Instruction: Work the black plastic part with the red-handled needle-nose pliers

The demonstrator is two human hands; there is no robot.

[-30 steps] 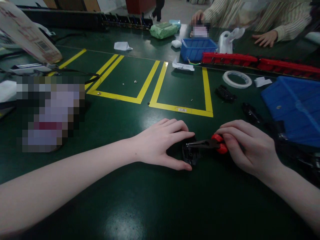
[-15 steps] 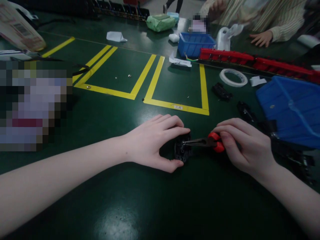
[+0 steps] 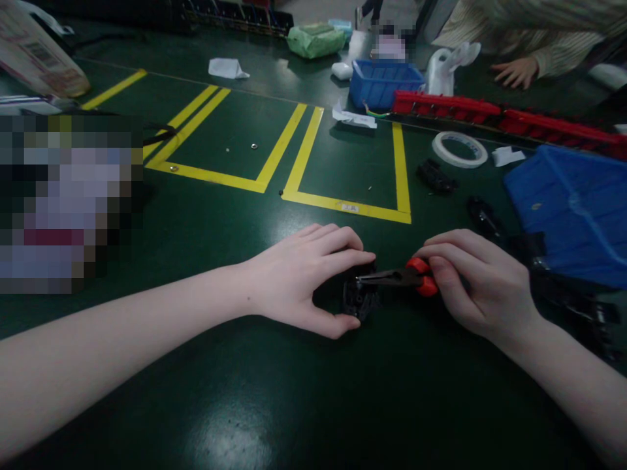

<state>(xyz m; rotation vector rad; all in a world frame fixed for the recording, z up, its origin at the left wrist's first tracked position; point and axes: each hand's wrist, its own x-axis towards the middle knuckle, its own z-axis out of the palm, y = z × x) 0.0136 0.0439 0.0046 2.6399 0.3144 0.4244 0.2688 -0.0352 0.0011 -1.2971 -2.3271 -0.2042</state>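
One grip, the left hand (image 3: 313,281), holds the black plastic-looking part (image 3: 356,299) nearside of the labelled yellow tape outline (image 3: 377,213); the right hand (image 3: 482,281) encloses red-handled metal pliers (image 3: 399,277), tips at the part. Apparent step: plier work; next move needs steady bracing.

Left hand (image 3: 318,277), one: is bracing a small black part (image 3: 360,301) between thumb and forefinger on a dark green table (image 3: 294,398). Right hand (image 3: 482,281), one: is gripping pliers (image 3: 392,278) (red-handled, long-nosed) — their tips are meeting the black part. Yellow tape (image 3: 402,173): is marking out frames beyond the hands. Tape roll (image 3: 463,162), white: is lying flat near a black piece (image 3: 435,177). Large blue crate (image 3: 578,215): is sitting at right. Smaller blue bin (image 3: 385,86): is standing farther off — beside a red strip (image 3: 445,106). Co-worker's hand (image 3: 516,72): is resting on the tabletop.
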